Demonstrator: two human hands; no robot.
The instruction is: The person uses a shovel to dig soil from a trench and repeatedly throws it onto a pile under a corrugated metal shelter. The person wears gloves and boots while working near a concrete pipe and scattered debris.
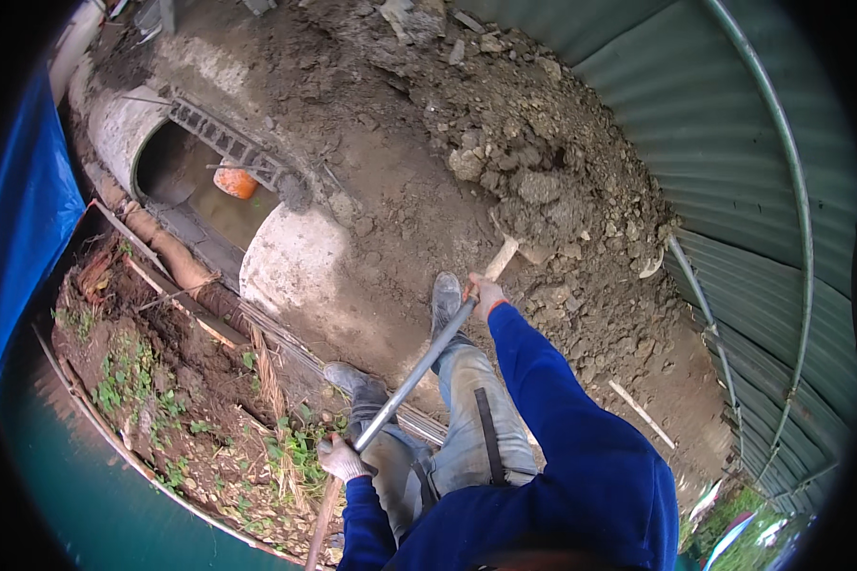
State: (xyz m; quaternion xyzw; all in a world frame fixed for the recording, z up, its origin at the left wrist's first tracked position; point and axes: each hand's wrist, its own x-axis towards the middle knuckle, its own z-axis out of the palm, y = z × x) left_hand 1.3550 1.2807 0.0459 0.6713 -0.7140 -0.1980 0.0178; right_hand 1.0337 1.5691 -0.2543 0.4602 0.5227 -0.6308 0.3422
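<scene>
Bare brown earth [400, 247], damp and trodden, makes the ground underfoot in an outdoor work yard. The left hand [341, 458] is closed round the lower part of a long-handled tool [414, 374], and the right hand [486, 296] grips it farther up, near its pale wooden end. The one tool slants across the front of the legs, its far end at the soil heap [543, 176]; its head is hard to make out against the dirt. Two muddy boots [445, 300] stand on either side of the shaft, one ahead of the other. To the left, green weeds [129, 376] grow on a bank; to the right lies one loose stick [641, 414]. Ahead, the stony heap rises in the way. Ahead to the left, two curved concrete pieces [295, 252] flank an open pit [221, 209], with one orange container [235, 180] in it and one ladder-like frame [224, 143] across its edge. Beyond these hang a blue tarp [33, 181] at left and a green corrugated fence [724, 143] at right
</scene>
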